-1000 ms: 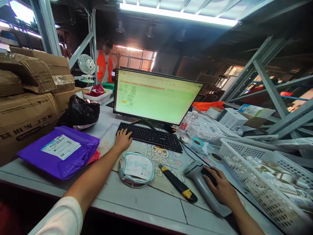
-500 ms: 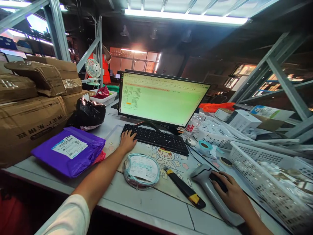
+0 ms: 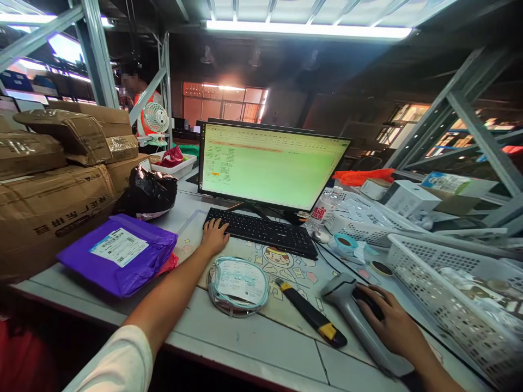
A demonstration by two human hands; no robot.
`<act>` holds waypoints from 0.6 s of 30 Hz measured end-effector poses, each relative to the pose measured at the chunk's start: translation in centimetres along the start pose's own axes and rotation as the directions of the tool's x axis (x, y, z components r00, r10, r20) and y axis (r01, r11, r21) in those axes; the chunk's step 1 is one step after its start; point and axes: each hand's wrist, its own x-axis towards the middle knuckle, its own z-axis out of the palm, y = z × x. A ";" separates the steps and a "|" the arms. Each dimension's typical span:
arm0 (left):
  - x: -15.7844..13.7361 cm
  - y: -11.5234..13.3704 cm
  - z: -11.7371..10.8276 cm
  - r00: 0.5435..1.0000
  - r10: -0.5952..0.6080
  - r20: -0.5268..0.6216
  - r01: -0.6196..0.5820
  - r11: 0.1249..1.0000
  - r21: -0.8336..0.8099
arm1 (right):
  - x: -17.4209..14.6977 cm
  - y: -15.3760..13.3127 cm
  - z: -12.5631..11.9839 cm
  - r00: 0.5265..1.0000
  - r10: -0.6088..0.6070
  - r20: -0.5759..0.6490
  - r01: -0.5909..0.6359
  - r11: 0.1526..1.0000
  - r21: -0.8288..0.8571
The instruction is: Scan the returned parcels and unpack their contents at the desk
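Observation:
My left hand (image 3: pixel 214 238) rests on the left end of the black keyboard (image 3: pixel 261 231), fingers spread over the keys. Under my right hand (image 3: pixel 392 324) is a dark computer mouse (image 3: pixel 370 301), with the fingers curved over it. Right alongside lies a grey barcode scanner (image 3: pixel 359 326). Between my arms a yellow-and-black utility knife (image 3: pixel 310 311) lies on the patterned desk mat (image 3: pixel 281 275). To its left sits a coiled light-blue cable in a clear bag with a paper label (image 3: pixel 239 283). Behind the keyboard, the monitor (image 3: pixel 265 166) shows a spreadsheet.
At left lie a purple parcel (image 3: pixel 118 253), a black plastic bag (image 3: pixel 149 190) and stacked cardboard boxes (image 3: pixel 53 201). White perforated baskets (image 3: pixel 441 288) line the right side, near a bottle (image 3: pixel 322 209) and tape rolls (image 3: pixel 344 243). A person in an orange vest stands behind a fan (image 3: pixel 156 117).
Both my hands stay in the same places. The view has shifted slightly. In the background, the person in orange has moved left behind the fan.

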 end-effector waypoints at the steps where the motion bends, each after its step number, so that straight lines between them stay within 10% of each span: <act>1: 0.0 0.0 0.0 1.000 0.002 -0.003 -0.002 1.000 0.000 | 0.0 0.0 0.0 1.000 -0.003 -0.002 0.003 1.000 -0.004; 18: 0.0 -0.1 0.3 1.000 0.012 -0.013 -0.012 1.000 0.000 | 0.0 0.0 0.1 1.000 0.006 0.017 -0.006 1.000 -0.024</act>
